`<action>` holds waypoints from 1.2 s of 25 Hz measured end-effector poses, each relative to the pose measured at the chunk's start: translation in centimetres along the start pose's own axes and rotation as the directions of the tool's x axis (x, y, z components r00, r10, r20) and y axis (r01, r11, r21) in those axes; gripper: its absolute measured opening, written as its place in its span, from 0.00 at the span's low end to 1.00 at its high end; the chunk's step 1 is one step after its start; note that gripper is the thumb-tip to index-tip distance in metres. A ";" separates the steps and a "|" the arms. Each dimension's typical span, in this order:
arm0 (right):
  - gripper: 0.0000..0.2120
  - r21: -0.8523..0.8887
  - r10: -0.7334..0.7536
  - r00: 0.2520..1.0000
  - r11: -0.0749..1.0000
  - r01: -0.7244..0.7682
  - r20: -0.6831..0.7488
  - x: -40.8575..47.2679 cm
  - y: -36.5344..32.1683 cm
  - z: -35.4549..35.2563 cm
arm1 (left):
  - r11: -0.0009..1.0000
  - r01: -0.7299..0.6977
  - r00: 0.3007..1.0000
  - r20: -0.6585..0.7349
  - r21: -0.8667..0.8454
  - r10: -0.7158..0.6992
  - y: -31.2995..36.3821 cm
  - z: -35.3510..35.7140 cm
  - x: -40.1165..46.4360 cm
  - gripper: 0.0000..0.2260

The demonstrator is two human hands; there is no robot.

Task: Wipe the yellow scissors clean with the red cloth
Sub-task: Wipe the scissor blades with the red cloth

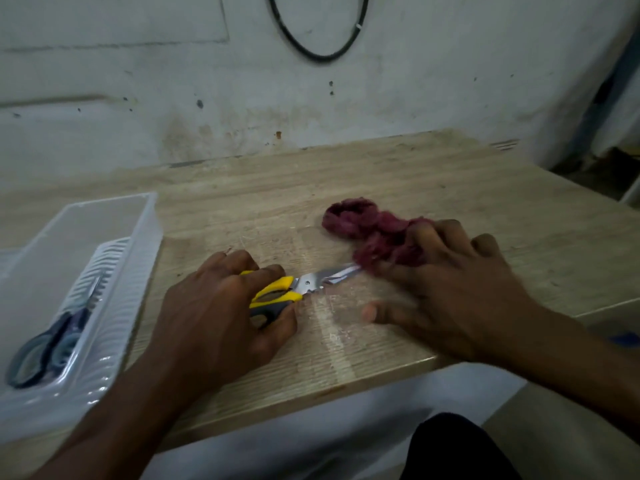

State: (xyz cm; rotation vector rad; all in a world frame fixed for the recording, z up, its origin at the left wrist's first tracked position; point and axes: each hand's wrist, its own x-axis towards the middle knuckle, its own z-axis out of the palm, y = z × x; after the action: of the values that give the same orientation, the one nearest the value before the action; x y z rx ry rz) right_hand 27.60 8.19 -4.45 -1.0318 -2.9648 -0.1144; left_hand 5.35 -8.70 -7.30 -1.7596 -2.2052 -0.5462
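Two bare hands work low over a pale wooden table (346, 174). The left hand (221, 306) has its fingers and thumb curled round the handles of the yellow scissors (298, 287), pinning them flat on the tabletop near the middle, with the steel blades pointing right and slightly away. The right hand (446, 282) is blurred; its fingers press down on the near end of the red cloth (367, 230), bunching it against the blade tips, while the thumb sticks out toward the left, clear of the fabric — whether the fingers pinch the cloth or merely press it cannot be told from the blur. The rest of the cloth lies crumpled in a loose heap trailing toward the far side of the table, just beyond the blades.

At the left edge of the table sits a clear plastic bin (138, 216), and inside it, on a ribbed white tray (104, 265), lies a pair of dark blue scissors (48, 344), well apart from the hands. Behind the table stands a stained whitish wall (138, 81) — a black cable (318, 57) hangs in a loop on it.
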 end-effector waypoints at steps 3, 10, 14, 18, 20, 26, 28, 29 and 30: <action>0.45 0.004 0.028 0.996 1.000 -0.028 0.089 0.9 2.8 -0.6 | 1.000 -0.029 0.999 -0.030 0.008 0.029 -0.1 0.0 0.0 0.22; 0.18 0.416 0.028 0.940 0.901 0.123 -0.339 0.6 5.9 0.8 | 0.970 -0.176 0.951 -0.226 0.166 0.211 2.0 -2.4 -2.0 0.18; 0.16 0.449 -0.046 0.928 0.866 0.222 -0.368 -0.5 4.6 1.1 | 0.954 -0.248 0.917 -0.277 0.167 0.287 3.7 -2.5 -5.9 0.09; 0.15 0.466 -0.140 0.911 0.823 0.325 -0.388 -1.3 2.9 1.5 | 0.974 -0.221 0.952 -0.205 0.050 0.226 2.8 -1.8 -8.7 0.12; 0.14 0.511 -0.184 0.913 0.781 0.361 -0.364 -1.5 1.7 1.7 | 0.978 -0.210 0.968 -0.145 -0.009 0.206 2.0 -2.0 -8.7 0.13; 0.14 0.464 -0.323 0.882 0.758 0.458 -0.343 -2.2 -3.2 1.2 | 0.997 -0.074 0.997 0.033 0.000 0.074 1.5 -2.1 -7.8 0.30; 0.16 0.324 -0.394 0.861 0.808 0.492 -0.323 -3.0 -5.0 2.0 | 0.996 -0.070 0.994 0.091 0.053 0.065 1.5 -1.7 -7.8 0.30; 0.17 0.250 -0.413 0.856 0.833 0.493 -0.312 -3.6 -5.4 2.4 | 0.996 -0.069 0.992 0.107 0.061 0.062 1.6 -1.6 -7.9 0.29; 0.19 0.204 -0.416 0.856 0.850 0.486 -0.306 -4.1 -5.3 2.5 | 0.997 -0.060 0.993 0.110 0.058 0.053 1.6 -1.5 -7.9 0.28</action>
State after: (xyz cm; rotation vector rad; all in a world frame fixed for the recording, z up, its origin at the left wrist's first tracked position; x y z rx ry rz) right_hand 27.55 1.69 -7.44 -0.2440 -2.8130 0.1556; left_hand 8.67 -15.93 -9.19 -1.8546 -2.2099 -0.3750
